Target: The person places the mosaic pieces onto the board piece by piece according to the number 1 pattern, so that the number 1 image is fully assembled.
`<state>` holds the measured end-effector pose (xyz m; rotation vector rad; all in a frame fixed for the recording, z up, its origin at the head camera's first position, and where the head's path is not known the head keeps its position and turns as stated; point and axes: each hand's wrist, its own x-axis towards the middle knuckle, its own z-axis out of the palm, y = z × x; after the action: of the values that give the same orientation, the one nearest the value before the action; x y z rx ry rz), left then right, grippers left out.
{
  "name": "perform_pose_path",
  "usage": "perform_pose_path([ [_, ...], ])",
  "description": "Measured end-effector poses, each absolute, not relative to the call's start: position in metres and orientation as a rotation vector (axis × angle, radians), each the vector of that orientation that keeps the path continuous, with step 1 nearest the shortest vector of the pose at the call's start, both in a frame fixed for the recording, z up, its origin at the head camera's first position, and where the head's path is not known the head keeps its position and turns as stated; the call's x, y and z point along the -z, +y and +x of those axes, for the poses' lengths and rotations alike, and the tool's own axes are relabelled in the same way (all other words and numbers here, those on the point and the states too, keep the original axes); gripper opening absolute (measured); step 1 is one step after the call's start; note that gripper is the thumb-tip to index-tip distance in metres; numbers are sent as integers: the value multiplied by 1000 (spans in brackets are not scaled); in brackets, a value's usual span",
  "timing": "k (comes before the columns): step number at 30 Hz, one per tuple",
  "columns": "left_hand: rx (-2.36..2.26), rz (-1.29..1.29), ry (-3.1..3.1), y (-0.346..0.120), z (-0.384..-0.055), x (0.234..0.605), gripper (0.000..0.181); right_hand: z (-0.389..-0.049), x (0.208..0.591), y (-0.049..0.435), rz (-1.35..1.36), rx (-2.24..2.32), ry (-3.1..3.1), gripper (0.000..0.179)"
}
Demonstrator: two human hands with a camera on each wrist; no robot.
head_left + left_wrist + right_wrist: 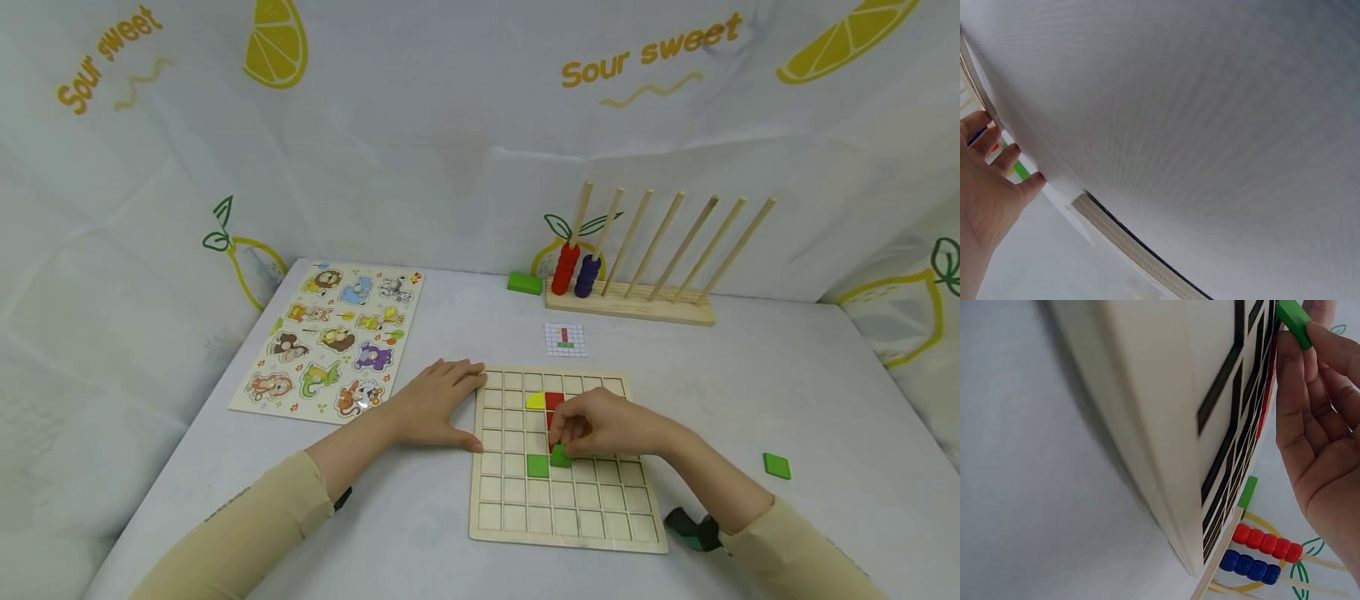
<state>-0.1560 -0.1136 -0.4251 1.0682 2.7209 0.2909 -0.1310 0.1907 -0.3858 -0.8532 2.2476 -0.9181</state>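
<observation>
A wooden grid board (pixel 510 518) lies on the table, its squares partly filled. On it are a yellow quarter-round tile (pixel 536 402), red tiles (pixel 554 400) in a column and a green square tile (pixel 537 466). My right hand (pixel 611 423) pinches another green square tile (pixel 560 456) between thumb and fingers, close over the square right of the placed green one. In the right wrist view this pinched tile (pixel 1295 324) tilts above the board. The left hand (pixel 438 406) rests with spread fingers at the board's left edge.
A small pattern card (pixel 566 340) lies behind the board. Farther back stand a wooden peg rack (pixel 630 308) with red and blue beads and a green block (pixel 525 283). An animal puzzle (pixel 326 342) lies left; a loose green tile (pixel 777 466) lies right.
</observation>
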Motion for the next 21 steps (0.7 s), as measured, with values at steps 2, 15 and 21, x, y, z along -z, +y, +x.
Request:
perform_pose_path([
  [2,-290,1071,2722,-114,-156,425,102,-130,386,189,-861,903,2246,13],
  [15,-302,1072,2722,-113,-155,424,102,-127,388,186,-867,851,2259,16],
  [21,-299,1079,2723,-113,-156,424,102,-126,386,186,-881,848,2266,17],
])
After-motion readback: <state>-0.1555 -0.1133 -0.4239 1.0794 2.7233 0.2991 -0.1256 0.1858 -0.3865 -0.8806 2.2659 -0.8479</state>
